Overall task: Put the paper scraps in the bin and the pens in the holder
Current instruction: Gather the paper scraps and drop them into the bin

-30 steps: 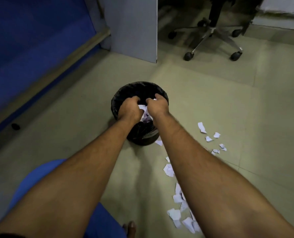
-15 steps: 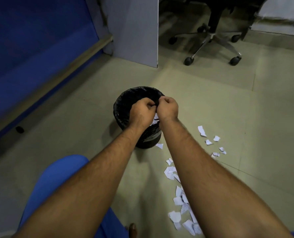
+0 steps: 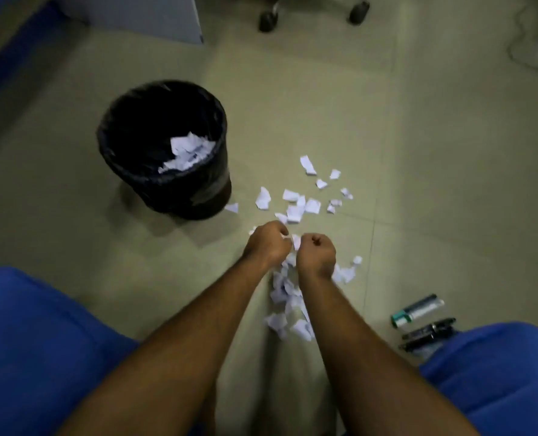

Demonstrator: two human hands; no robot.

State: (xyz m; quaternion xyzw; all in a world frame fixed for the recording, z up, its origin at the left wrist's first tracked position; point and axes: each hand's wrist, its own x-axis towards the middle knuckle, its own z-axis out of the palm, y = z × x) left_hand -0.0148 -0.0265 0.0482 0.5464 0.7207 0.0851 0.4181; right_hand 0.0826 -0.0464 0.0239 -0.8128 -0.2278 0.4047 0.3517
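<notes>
A black lined bin (image 3: 179,196) stands on the floor with white paper scraps (image 3: 187,152) inside. More torn paper scraps (image 3: 296,209) lie scattered to its right, and a thicker pile (image 3: 285,297) runs toward me. My left hand (image 3: 267,243) and my right hand (image 3: 316,251) sit side by side low over that pile, both with curled fingers, a bit of white paper showing between them. A marker with a teal end (image 3: 418,311) and dark pens (image 3: 428,333) lie on the floor at the lower right. No holder is in view.
My knees in blue trousers fill the lower left (image 3: 25,341) and lower right (image 3: 497,372). Office chair wheels (image 3: 267,20) and a grey partition panel (image 3: 135,14) are at the top. The floor is pale tile.
Both hands have left the bin and come down and right to the scrap pile on the floor. My view has tilted down, and the pens have come into sight.
</notes>
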